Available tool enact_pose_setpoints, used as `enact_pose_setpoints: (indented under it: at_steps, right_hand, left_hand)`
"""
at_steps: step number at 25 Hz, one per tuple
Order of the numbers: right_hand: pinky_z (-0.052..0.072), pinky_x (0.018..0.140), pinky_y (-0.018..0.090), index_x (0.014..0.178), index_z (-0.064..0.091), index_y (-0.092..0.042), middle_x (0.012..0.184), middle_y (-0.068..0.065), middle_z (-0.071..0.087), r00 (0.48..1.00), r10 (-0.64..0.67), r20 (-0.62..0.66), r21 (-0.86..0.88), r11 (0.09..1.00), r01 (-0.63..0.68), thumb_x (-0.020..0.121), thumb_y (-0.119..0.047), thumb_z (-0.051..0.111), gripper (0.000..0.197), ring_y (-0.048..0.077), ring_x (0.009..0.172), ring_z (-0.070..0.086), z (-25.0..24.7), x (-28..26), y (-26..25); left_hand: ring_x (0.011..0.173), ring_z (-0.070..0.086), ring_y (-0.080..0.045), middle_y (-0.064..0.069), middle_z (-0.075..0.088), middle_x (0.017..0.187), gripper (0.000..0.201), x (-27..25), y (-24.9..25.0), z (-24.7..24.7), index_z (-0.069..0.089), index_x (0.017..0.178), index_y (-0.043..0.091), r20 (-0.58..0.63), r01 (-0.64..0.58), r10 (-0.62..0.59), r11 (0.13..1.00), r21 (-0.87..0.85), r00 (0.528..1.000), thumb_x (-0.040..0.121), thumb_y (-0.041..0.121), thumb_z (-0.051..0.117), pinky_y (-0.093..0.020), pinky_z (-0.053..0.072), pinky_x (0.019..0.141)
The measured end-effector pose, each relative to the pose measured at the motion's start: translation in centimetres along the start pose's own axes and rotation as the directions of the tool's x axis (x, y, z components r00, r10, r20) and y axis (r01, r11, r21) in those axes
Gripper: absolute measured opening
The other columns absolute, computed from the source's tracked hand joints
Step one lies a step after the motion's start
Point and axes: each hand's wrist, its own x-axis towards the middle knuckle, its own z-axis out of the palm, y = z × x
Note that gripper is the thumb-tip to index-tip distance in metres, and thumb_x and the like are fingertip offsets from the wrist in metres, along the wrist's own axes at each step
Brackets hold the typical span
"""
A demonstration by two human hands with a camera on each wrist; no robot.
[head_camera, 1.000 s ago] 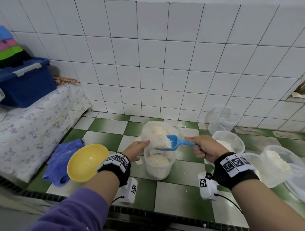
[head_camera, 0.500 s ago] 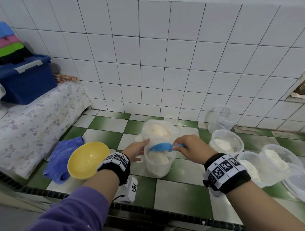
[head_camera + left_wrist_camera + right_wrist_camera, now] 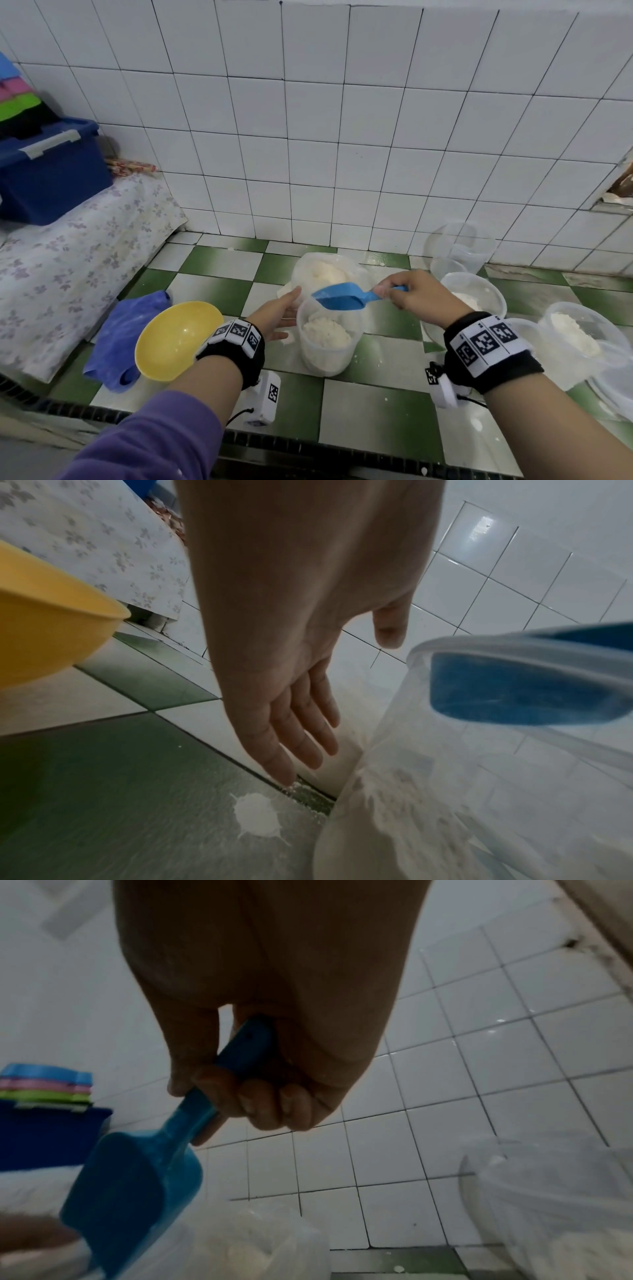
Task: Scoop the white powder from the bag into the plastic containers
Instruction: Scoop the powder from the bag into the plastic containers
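My right hand (image 3: 416, 294) grips the handle of a blue scoop (image 3: 342, 297) and holds it tilted just over the rim of a clear plastic container (image 3: 325, 356). The scoop's bowl looks empty. White powder fills the container partway. Behind it stands the open bag of white powder (image 3: 325, 270). My left hand (image 3: 279, 313) is open, fingers straight, beside the container's left wall; whether it touches is unclear. The left wrist view shows the straight fingers (image 3: 301, 731) pointing down next to the container (image 3: 479, 791) and scoop (image 3: 514, 693). In the right wrist view my fingers (image 3: 263, 1099) curl round the scoop (image 3: 137, 1177) above the bag (image 3: 260, 1240).
A yellow bowl (image 3: 178, 339) and a blue cloth (image 3: 123, 339) lie to the left. Clear containers with powder (image 3: 476, 294) (image 3: 582, 332) sit to the right, empty ones (image 3: 459, 246) by the wall. A blue storage box (image 3: 51, 171) stands far left. Spilled powder (image 3: 257, 817) dots the tiles.
The scoop came from the bag full, tipped into the container, and now sits emptied above its rim. The powder level in the container rose. My left hand stayed beside it.
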Motion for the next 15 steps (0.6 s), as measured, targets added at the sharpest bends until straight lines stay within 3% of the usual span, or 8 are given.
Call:
enact_pose_setpoints:
  at_steps: [3, 6, 9, 11, 15]
  right_hand:
    - [0.033, 0.049, 0.012, 0.059, 0.061, -0.011, 0.046, -0.007, 0.044, 0.997, 0.055, -0.058, 0.115, 0.992, -0.049, 0.092, -0.035, 0.060, 0.040, 0.008, 0.043, 0.035, -1.4, 0.1, -0.6]
    - [0.033, 0.052, 0.020, 0.056, 0.054, -0.008, 0.044, -0.006, 0.042, 0.985, 0.122, -0.121, 0.098, 0.989, -0.110, 0.092, -0.039, 0.058, 0.047, 0.010, 0.043, 0.035, -1.6, 1.5, -0.7]
    - [0.034, 0.053, 0.027, 0.075, 0.063, 0.004, 0.058, 0.007, 0.048, 0.977, 0.139, -0.159, -0.114, 0.981, -0.158, 0.093, -0.036, 0.055, 0.045, 0.018, 0.055, 0.043, -0.5, 3.4, -0.6]
    - [0.039, 0.058, 0.030, 0.086, 0.066, 0.002, 0.071, 0.014, 0.059, 0.987, 0.095, -0.131, -0.322, 0.937, -0.133, 0.095, -0.034, 0.051, 0.040, 0.023, 0.066, 0.051, 0.7, 4.5, -0.7]
    - [0.035, 0.063, 0.029, 0.088, 0.058, -0.007, 0.092, 0.012, 0.062, 0.998, 0.048, 0.028, -0.675, 0.738, -0.016, 0.100, -0.032, 0.040, 0.033, 0.025, 0.073, 0.048, 2.5, 6.3, -1.3]
  left_hand:
    - [0.110, 0.057, -0.023, -0.008, 0.062, 0.121, 0.067, 0.7, 0.5, -0.2, 0.051, 0.131, 0.008, -0.037, -0.006, 0.004, 0.999, -0.047, 0.999, 0.090, 0.061, 0.048, -0.042, 0.042, 0.103]
    - [0.121, 0.051, -0.023, -0.006, 0.054, 0.130, 0.062, 1.3, 1.5, -0.3, 0.047, 0.134, 0.011, -0.059, -0.032, 0.030, 0.999, -0.036, 0.998, 0.092, 0.056, 0.051, -0.041, 0.041, 0.101]
    - [0.123, 0.048, -0.022, 0.000, 0.052, 0.130, 0.064, 2.3, 2.0, -0.6, 0.050, 0.130, 0.014, -0.069, -0.076, 0.076, 0.997, -0.001, 0.995, 0.087, 0.060, 0.057, -0.041, 0.042, 0.098]
    - [0.118, 0.053, -0.023, -0.004, 0.057, 0.129, 0.068, 3.6, 2.0, -0.7, 0.055, 0.127, 0.012, -0.050, -0.051, 0.050, 0.999, -0.013, 0.998, 0.081, 0.061, 0.063, -0.043, 0.046, 0.100]
    - [0.093, 0.066, -0.028, -0.015, 0.068, 0.114, 0.052, 4.6, 2.4, 0.3, 0.059, 0.121, 0.000, -0.039, 0.012, -0.015, 0.996, -0.089, 0.999, 0.090, 0.040, 0.064, -0.035, 0.056, 0.074]
